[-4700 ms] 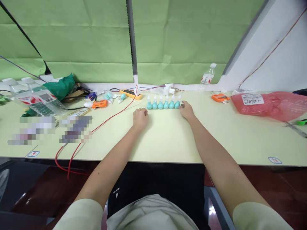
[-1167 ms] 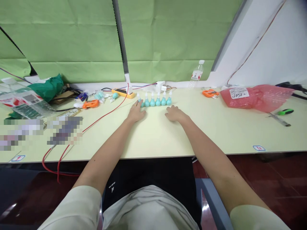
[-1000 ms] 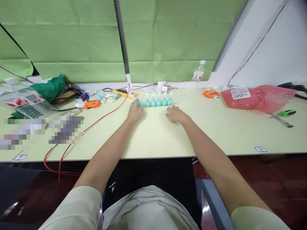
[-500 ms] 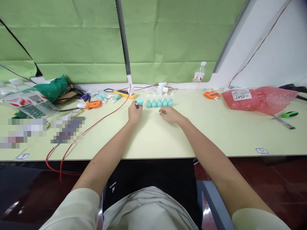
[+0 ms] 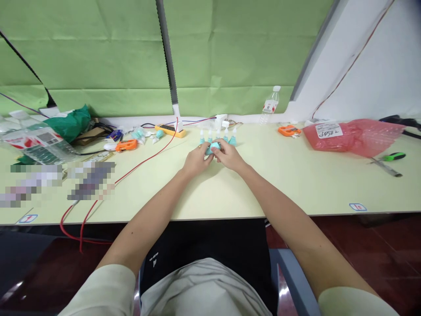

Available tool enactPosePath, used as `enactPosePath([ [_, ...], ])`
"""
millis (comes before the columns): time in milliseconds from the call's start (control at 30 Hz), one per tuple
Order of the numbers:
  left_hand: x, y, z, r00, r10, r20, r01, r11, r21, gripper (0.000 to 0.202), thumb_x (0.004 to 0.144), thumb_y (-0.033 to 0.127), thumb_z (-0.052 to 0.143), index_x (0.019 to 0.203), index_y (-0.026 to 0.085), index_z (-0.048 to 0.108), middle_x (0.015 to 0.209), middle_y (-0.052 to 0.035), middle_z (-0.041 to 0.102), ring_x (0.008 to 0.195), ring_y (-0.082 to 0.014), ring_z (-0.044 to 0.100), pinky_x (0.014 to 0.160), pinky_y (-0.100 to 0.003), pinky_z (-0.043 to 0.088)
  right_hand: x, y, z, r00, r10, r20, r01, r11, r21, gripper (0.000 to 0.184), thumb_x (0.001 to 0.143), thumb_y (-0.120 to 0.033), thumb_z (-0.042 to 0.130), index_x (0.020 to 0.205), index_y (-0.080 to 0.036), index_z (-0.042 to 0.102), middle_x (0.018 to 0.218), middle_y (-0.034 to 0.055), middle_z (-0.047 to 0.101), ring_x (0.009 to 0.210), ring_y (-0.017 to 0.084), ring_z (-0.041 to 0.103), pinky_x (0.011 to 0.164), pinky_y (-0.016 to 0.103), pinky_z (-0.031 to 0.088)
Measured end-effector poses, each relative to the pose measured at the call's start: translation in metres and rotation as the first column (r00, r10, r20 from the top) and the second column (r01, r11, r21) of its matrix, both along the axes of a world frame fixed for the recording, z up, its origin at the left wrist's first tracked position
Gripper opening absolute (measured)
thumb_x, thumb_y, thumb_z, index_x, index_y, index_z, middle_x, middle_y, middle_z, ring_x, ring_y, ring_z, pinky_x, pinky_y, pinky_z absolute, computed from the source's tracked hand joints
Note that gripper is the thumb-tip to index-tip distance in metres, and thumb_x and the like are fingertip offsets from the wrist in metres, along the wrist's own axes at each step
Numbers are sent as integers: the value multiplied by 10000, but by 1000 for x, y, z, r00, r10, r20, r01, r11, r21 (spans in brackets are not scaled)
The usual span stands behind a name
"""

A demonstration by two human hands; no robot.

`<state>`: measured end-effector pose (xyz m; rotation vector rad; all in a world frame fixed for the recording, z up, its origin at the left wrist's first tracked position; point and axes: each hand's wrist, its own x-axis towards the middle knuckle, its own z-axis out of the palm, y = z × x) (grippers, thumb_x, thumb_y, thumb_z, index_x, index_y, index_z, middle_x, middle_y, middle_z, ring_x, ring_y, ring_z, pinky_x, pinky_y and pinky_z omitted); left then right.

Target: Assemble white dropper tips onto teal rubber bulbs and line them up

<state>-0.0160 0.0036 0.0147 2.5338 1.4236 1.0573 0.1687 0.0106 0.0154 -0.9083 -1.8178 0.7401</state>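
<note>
A teal rubber bulb is held between both hands just in front of a row of several upright teal bulbs with white nozzles on the pale table. My left hand pinches the bulb from the left. From the right, my right hand closes its fingers on the same bulb. The hands partly hide the row behind them.
A red wire runs across the left of the table. At the back left lie an orange tool, a yellow meter, a green bag and water bottles. At the right are a bottle, a pink bag and a green-handled screwdriver.
My left hand took the leftmost bulb out of the row and carried it to the middle. My right hand rose from the table and closed on the bulb too.
</note>
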Motion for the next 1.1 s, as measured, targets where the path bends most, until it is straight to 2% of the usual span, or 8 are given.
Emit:
enactPosePath([
  [100,1,-1,0,1000,-13,10,13,999,-32,349,911,367,615,1227,235,550,1048,-73,692,938,-250,654,764,-337,446,2,1,4,996,-57,-66,55,998,-36,442,918,-648,599,1008,-215,620,558,-57,528,468,126,528,484,239,453],
  [200,0,0,0,999,-17,32,19,998,-66,321,909,378,623,1189,227,580,1021,-62,692,875,-228,642,749,-327,442,6,2,10,980,-111,-165,94,990,-107,460,908,-670,599,920,-210,607,508,-62,507,426,115,510,446,225,444],
  [300,0,0,0,996,-72,44,74,996,-47,241,942,399,574,1086,210,613,998,-58,688,805,-199,613,741,-320,436,9,4,13,966,-136,-220,102,982,-162,498,874,-700,628,909,-204,607,523,-51,531,440,113,530,418,212,459],
  [400,0,-2,1,990,-124,70,127,991,-46,255,952,425,557,1057,201,618,972,-54,686,792,-188,601,736,-309,434,10,7,11,966,-135,-219,87,973,-213,548,842,-746,631,885,-201,601,557,-33,559,467,123,566,392,212,468],
  [600,2,-6,4,972,-218,94,231,958,-170,226,938,406,574,1012,197,618,872,-26,678,740,-166,601,692,-283,426,5,6,7,976,-104,-193,48,961,-272,551,846,-742,635,772,-202,556,504,-36,530,419,111,535,402,218,487],
  [733,3,-9,3,975,-193,105,212,954,-210,297,877,448,651,1013,186,619,831,-17,658,707,-167,576,654,-284,400,4,5,9,964,-124,-234,47,950,-309,547,888,-722,597,734,-201,534,493,-31,525,403,112,522,394,225,484],
  [900,7,-10,0,980,-165,107,188,948,-256,334,930,482,549,769,192,584,680,5,570,639,-157,507,622,-291,358,6,6,10,962,-114,-248,36,954,-298,563,895,-733,573,717,-200,526,487,-36,500,392,104,506,385,217,469],
  [1100,5,-9,1,944,-233,233,294,914,-278,319,938,472,528,799,189,573,705,7,586,661,-154,526,651,-280,403,7,8,10,953,-89,-288,-10,946,-324,603,866,-761,586,664,-198,508,486,-39,464,387,102,481,391,240,497],
])
